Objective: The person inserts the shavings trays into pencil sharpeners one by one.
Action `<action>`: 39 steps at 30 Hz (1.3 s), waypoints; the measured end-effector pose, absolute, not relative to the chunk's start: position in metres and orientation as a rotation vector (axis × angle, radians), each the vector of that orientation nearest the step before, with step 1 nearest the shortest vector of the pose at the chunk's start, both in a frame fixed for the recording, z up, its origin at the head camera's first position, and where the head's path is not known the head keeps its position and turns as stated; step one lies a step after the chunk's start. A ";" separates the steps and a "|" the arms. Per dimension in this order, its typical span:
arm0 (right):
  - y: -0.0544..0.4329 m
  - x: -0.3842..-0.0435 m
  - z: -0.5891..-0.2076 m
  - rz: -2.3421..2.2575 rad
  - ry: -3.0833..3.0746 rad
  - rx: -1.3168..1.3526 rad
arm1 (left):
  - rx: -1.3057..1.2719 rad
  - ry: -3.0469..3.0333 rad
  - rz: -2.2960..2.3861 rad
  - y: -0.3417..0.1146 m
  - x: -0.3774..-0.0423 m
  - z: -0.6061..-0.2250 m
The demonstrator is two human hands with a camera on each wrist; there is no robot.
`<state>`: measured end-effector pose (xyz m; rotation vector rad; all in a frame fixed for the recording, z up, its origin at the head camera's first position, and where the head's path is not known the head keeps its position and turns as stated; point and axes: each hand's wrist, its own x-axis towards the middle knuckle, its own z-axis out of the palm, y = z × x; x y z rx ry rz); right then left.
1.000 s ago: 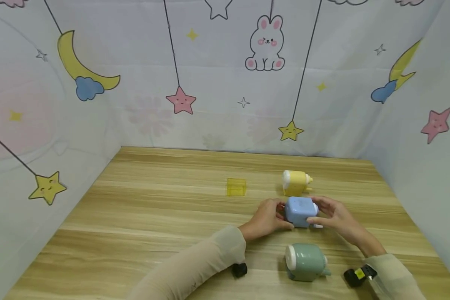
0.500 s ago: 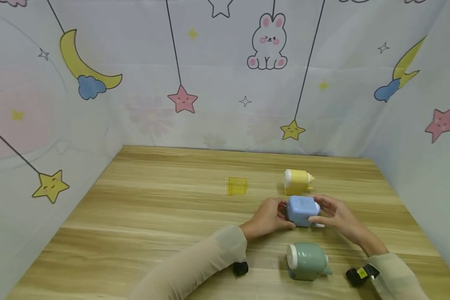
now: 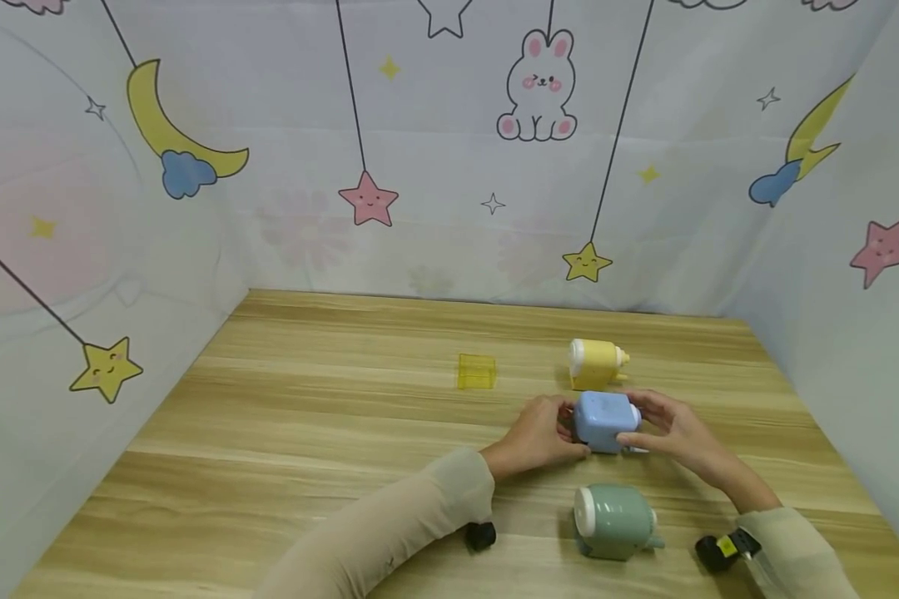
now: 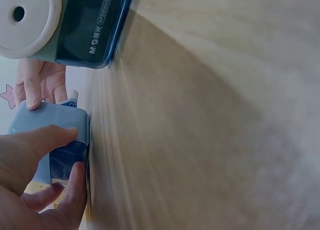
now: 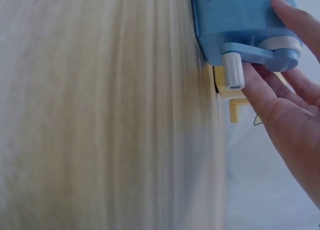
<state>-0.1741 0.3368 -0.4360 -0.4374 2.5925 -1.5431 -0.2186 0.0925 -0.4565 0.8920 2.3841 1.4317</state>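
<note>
A blue crank pencil sharpener sits on the table between both hands. My left hand grips its left end, thumb and fingers around the dark see-through shavings bin. From the right, my right hand holds the body, thumb on the near side and fingers reaching round the far side by the crank. The white crank knob shows just beside those fingers. Part of the sharpener's left face is hidden by my left hand.
Behind stands a yellow pencil sharpener, with a see-through yellow box to its left. Nearer me, between the forearms, is a green pencil sharpener. Printed cloth walls border the wooden table.
Both hands keep their hold on the blue sharpener, which stays in place. The whole view shifts slightly as the head camera moves.
</note>
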 end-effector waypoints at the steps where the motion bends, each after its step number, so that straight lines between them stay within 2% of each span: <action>1: 0.336 -0.174 -0.436 -1.536 2.598 -0.442 | 0.884 2.382 1.433 0.092 -0.218 -0.456; 17: 0.346 -0.170 -0.442 -1.639 2.534 -0.491 | 0.883 2.469 1.365 0.074 -0.213 -0.454; 27: 0.355 -0.173 -0.447 -1.745 2.386 -0.649 | 0.884 2.540 1.301 0.058 -0.209 -0.453; 39: 0.366 -0.166 -0.447 -1.772 2.404 -0.559 | 0.765 2.591 1.367 0.018 -0.213 -0.453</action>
